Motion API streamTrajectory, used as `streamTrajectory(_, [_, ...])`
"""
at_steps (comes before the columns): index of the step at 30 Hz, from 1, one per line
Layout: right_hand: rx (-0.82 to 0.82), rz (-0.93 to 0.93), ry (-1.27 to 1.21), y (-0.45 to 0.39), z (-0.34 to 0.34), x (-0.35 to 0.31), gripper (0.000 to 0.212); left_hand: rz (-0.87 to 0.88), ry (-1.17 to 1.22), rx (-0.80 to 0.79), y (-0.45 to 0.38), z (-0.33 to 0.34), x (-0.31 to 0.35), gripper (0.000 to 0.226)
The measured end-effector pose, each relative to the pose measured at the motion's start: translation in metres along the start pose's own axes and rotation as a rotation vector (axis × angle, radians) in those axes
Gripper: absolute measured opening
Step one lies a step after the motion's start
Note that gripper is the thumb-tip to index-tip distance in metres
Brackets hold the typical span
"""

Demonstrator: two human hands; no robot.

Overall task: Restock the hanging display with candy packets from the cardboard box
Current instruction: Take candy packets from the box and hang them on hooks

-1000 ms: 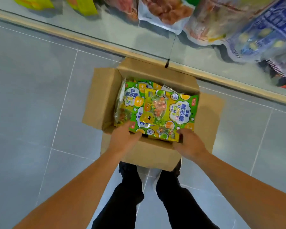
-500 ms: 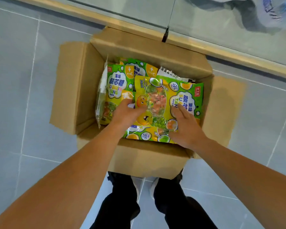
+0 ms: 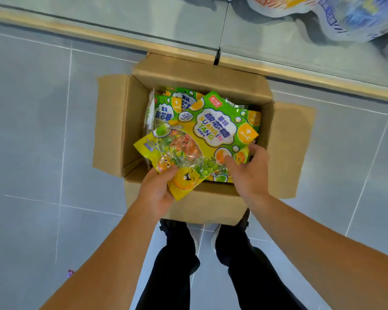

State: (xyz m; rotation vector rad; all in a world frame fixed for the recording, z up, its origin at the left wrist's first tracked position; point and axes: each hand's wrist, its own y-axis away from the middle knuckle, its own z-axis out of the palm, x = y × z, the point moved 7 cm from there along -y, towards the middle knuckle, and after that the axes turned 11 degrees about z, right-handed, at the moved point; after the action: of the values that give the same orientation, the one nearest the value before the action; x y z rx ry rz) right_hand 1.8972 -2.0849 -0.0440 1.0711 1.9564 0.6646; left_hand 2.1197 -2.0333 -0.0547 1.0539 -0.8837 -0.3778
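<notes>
An open cardboard box [image 3: 112,124] stands on the floor in front of my feet, holding several green-and-yellow candy packets. The top candy packet [image 3: 202,139] is tilted and lifted at its near end. My left hand [image 3: 157,191] grips its near left corner, thumb on top. My right hand [image 3: 249,171] pinches the packet's near right edge, fingers over its front. More packets [image 3: 166,108] lie beneath, at the box's left and back.
Grey floor tiles surround the box. A wooden base strip [image 3: 76,32] runs along the display's foot behind it. A thin black hook rod [image 3: 220,41] hangs over the box's back edge. Hanging snack bags [image 3: 336,16] show at the top right.
Both hands went from resting flat on the packets to gripping the top packet. That packet has turned and its near end has come up out of the box.
</notes>
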Motion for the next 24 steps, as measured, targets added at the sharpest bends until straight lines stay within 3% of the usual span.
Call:
streamTrajectory(1, [-0.075, 0.151, -0.08, 0.004, 0.005, 0.004, 0.068, -0.003, 0.036, -0.002, 0.008, 0.001, -0.002, 0.032])
streamTrajectory(3, [-0.379, 0.406, -0.284, 0.021, 0.027, 0.005, 0.051, -0.012, 0.041, -0.021, 0.023, 0.007, -0.006, 0.035])
streamTrajectory(6, [-0.641, 0.461, -0.554, 0.036, 0.044, -0.005, 0.012, -0.052, -0.016, -0.066, 0.041, 0.02, -0.013, 0.029])
streamTrajectory(8, [-0.653, 0.443, -0.655, 0.039, 0.038, -0.014, 0.015, -0.075, -0.069, -0.089, 0.051, 0.026, -0.012, 0.025])
streamTrajectory(12, [-0.591, 0.394, -0.596, 0.048, 0.009, -0.027, 0.035, -0.087, -0.231, -0.079, 0.066, 0.02, 0.003, 0.017])
streamTrajectory(17, [-0.525, 0.215, -0.49, 0.083, -0.065, -0.064, 0.028, 0.068, -0.256, -0.055, 0.099, 0.026, 0.061, 0.052])
streamTrajectory(20, [-0.533, 0.102, -0.413, 0.12, -0.104, -0.089, 0.028, 0.148, -0.358, -0.171, 0.135, 0.057, 0.106, 0.053])
streamTrajectory(24, [-0.53, 0.022, -0.357, 0.175, -0.146, -0.115, 0.029, 0.227, -0.472, -0.331, 0.199, 0.113, 0.154, 0.019])
